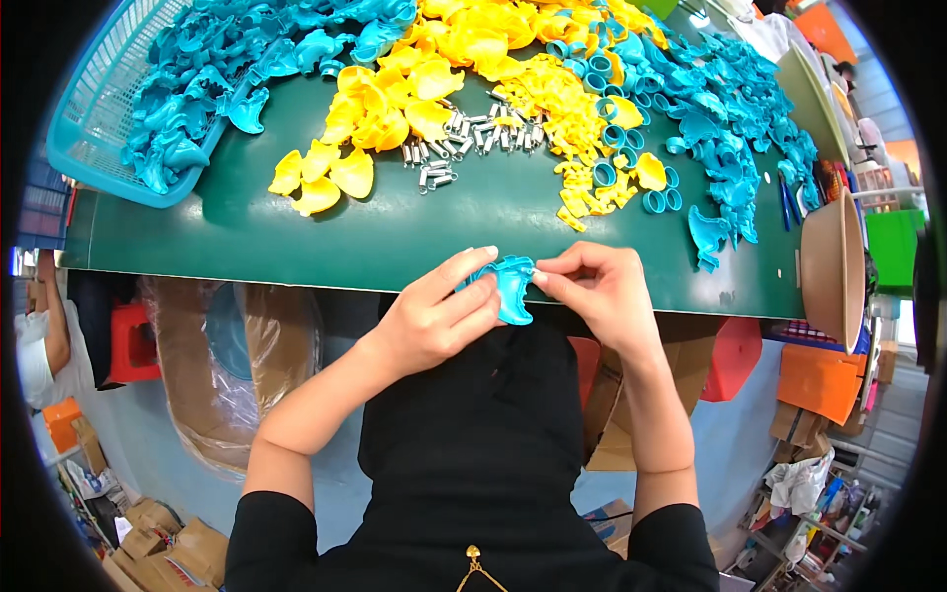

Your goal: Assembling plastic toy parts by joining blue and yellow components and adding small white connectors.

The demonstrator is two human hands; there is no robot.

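Observation:
Just over the front edge of the green table (375, 237), my left hand (439, 311) grips a curved blue plastic shell part (512, 294) between thumb and fingers. My right hand (602, 291) is closed in a pinch at the right side of that part. A small pale or shiny bit shows at its fingertips, too small to name. Ahead of my hands lies a loose heap of small metal springs (483, 133). Left of the springs are yellow plastic shell parts (321, 178); right of them, small yellow pieces (552, 99) and blue rings (604, 175).
A blue basket (74, 148) at the far left has blue shell parts (197, 99) piled in it and spilling out. More blue parts (725, 128) cover the right side. A beige basin (834, 266) stands at the right edge. Cardboard (187, 365) is below the table.

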